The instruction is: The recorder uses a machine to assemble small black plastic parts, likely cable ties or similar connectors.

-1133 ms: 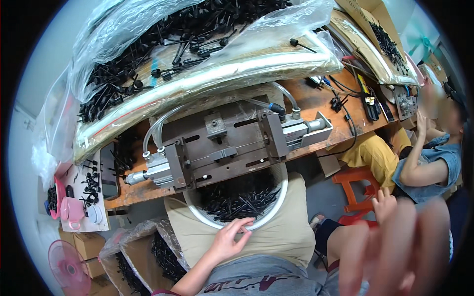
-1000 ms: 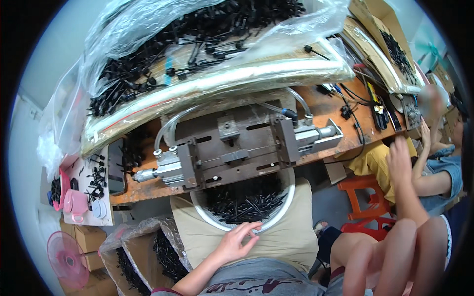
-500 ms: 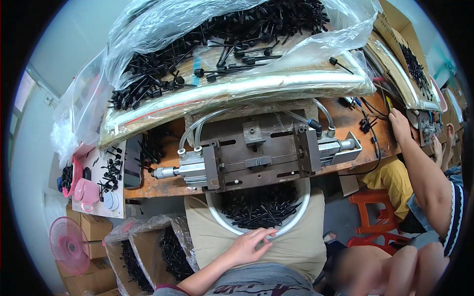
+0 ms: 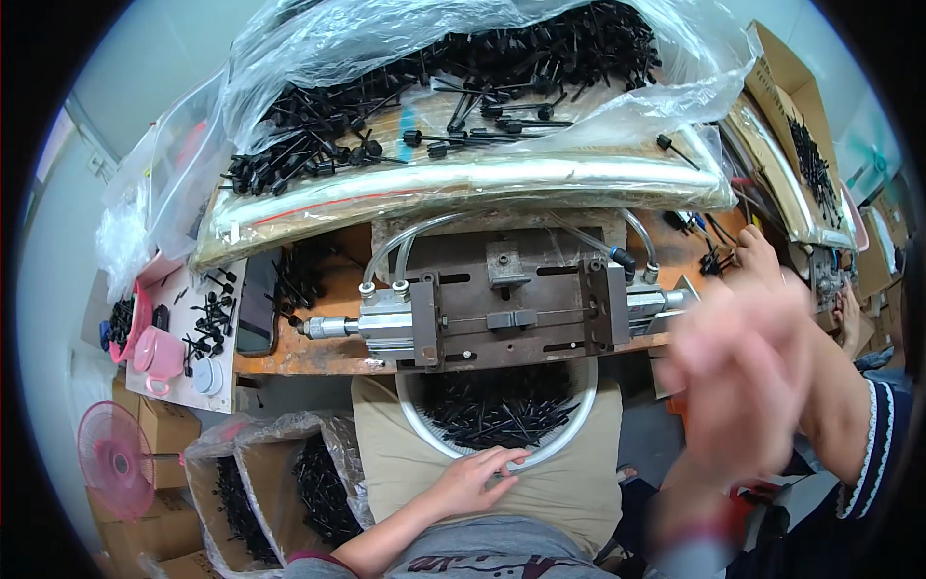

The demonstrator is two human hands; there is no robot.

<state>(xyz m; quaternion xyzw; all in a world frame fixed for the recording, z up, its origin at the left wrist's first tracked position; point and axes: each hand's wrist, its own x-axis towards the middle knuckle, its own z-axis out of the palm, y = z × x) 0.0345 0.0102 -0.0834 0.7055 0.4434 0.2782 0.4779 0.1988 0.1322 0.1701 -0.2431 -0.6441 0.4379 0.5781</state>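
Observation:
Lying across the near rim of a white basket (image 4: 583, 423), my left hand (image 4: 480, 481) has its fingers stretched out. The basket rests on my lap under the bench edge, and thin black rod-like parts (image 4: 502, 410) fill much of it. My right hand (image 4: 748, 372) is raised close to the camera, right of the basket, and smeared by motion, so its fingers and anything in them cannot be made out. Before me on the bench stands a brown metal fixture (image 4: 487, 253) with a silver air cylinder (image 4: 388, 326) at its left. A small grey block (image 4: 511, 318) sits at its middle.
Behind the fixture, plastic sheeting holds a heap of black knob-ended parts (image 4: 540, 63). At left are a pink cup (image 4: 160, 355), a phone-like dark slab (image 4: 257, 304) and a pink fan (image 4: 116, 461). A co-worker's arm (image 4: 834, 386) reaches in from the right. Lined boxes (image 4: 260, 492) stand lower left.
My right hand has risen from the lower right corner toward the fixture's right end. My left hand stays at the basket rim. The whole view has shifted slightly.

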